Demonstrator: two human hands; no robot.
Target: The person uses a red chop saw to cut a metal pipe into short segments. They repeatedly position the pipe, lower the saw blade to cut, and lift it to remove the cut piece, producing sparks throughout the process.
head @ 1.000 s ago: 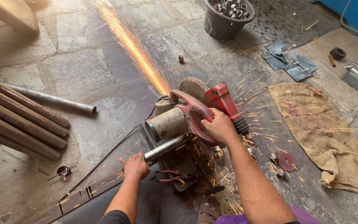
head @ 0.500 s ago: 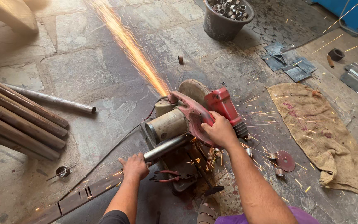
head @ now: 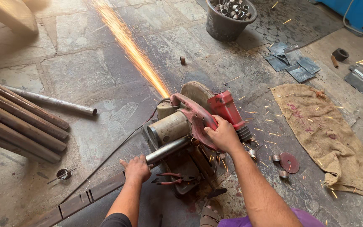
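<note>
A red chop saw (head: 198,115) sits on the stone floor, its round blade lowered and throwing a long stream of orange sparks (head: 127,44) to the upper left. My right hand (head: 222,135) grips the saw's red handle. My left hand (head: 136,168) is closed on the near end of a grey metal pipe (head: 169,149) that runs under the blade. Red-handled pliers (head: 171,178) lie on the saw's base just right of my left hand.
Rusty pipes (head: 17,122) are stacked at the left, one grey pipe (head: 51,101) beside them. A black bucket of cut pipe rings (head: 230,17) stands at the top. A burlap sack (head: 324,134), a worn red disc (head: 289,162) and metal offcuts (head: 293,63) lie right.
Both hands stay put on the handle and the pipe. The spark stream keeps flying up-left; the view has shifted slightly.
</note>
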